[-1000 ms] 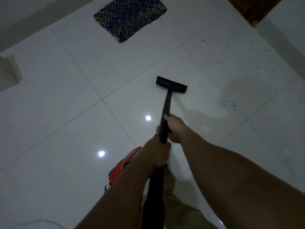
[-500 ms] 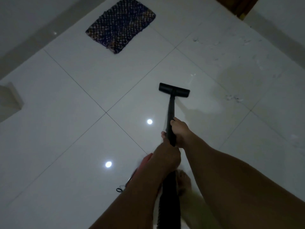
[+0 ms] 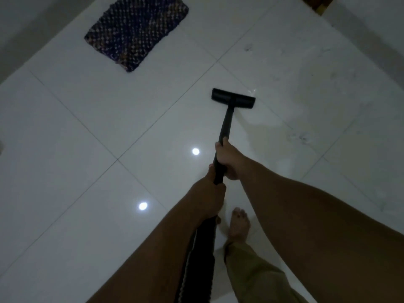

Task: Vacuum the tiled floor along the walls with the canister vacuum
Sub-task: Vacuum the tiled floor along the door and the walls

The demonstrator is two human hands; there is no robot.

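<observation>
Both hands, left hand (image 3: 208, 199) and right hand (image 3: 228, 159), grip the black wand (image 3: 225, 127); its floor nozzle (image 3: 233, 98) rests on the white tiles (image 3: 87, 171).

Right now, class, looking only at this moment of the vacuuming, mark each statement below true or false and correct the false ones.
1. Both hands grip the black wand. True: the right hand is ahead of the left hand.
2. The floor nozzle rests on the patterned mat. False: it sits on bare tile, apart from the mat.
3. The person wears shoes. False: a bare foot shows.
4. Scattered dirt marks lie right of the nozzle. True.
</observation>
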